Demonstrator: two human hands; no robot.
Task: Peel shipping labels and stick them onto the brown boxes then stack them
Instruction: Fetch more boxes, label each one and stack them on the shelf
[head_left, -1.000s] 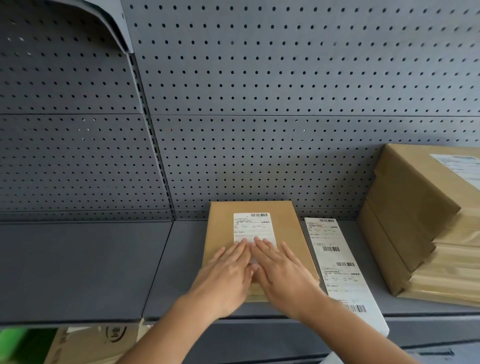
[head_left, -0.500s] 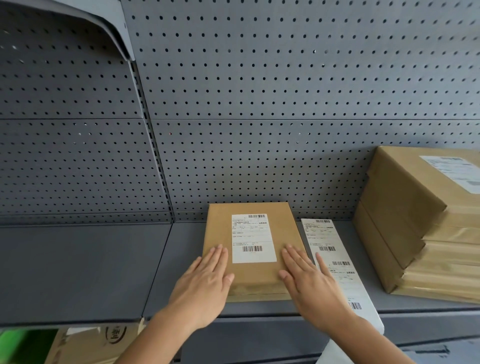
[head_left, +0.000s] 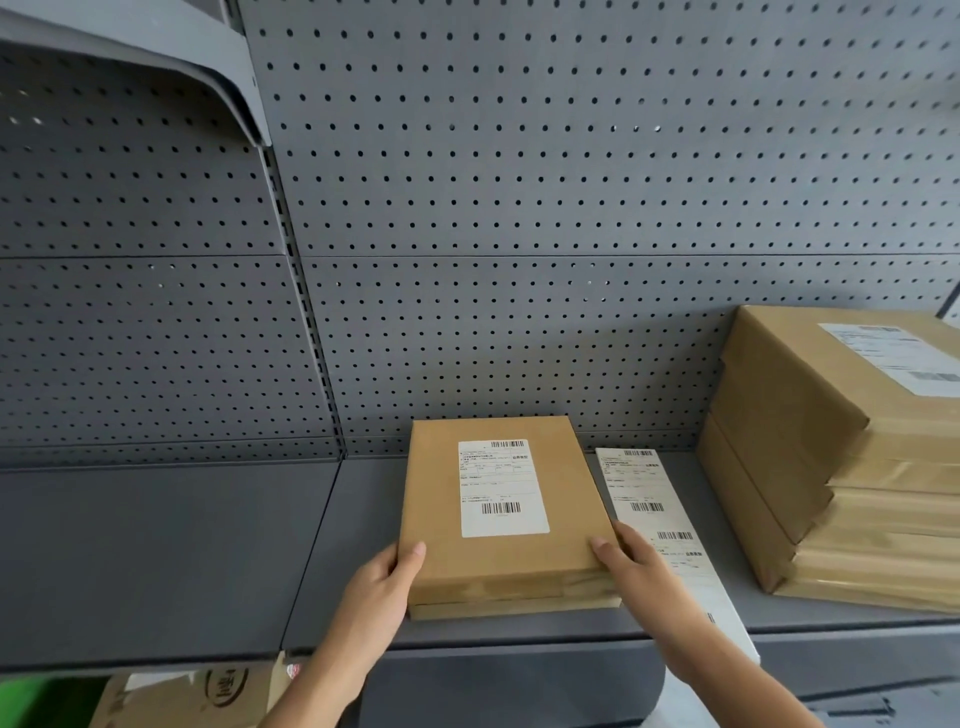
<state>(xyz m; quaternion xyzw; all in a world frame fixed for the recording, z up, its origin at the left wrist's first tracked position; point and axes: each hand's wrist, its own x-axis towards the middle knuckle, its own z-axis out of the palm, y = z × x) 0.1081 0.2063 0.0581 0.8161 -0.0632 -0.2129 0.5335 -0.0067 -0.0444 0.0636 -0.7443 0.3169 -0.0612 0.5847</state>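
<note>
**Label pressed down; hands now at the box sides**

Grey shelf (head_left: 171, 545) and pegboard (head_left: 519, 208) frame the work area.

1. Nearest the camera, below the shelf lip, I see a printed carton (head_left: 208, 696), partly cut off by the frame. It plays no part in this step.

2. What changed. A second ago both my hands lay flat on the label (head_left: 503, 487), smoothing it. They then parted to either side. Now my left hand (head_left: 387, 584) wraps the box (head_left: 498, 519) at its near left corner, thumb on top, fingers out of sight under the edge. My right hand (head_left: 631, 564) holds the near right corner the same way, thumb on top. Both hands grip the box. I judge the sticking step finished and the lift to the stack beginning.

3. Position. The box lies flat mid-shelf, its front edge near the lip, its back edge close to the pegboard. The label sits square and flat on top.

4. Edges and room. Just right of the box lies the label strip (head_left: 657, 514); my right hand rests over it and its near end overhangs the lip. Beyond it, the stack (head_left: 810, 467) stands at the far right, its top box already labelled. The route there is rightward and upward, over the strip. Leftward the shelf is open.
</note>
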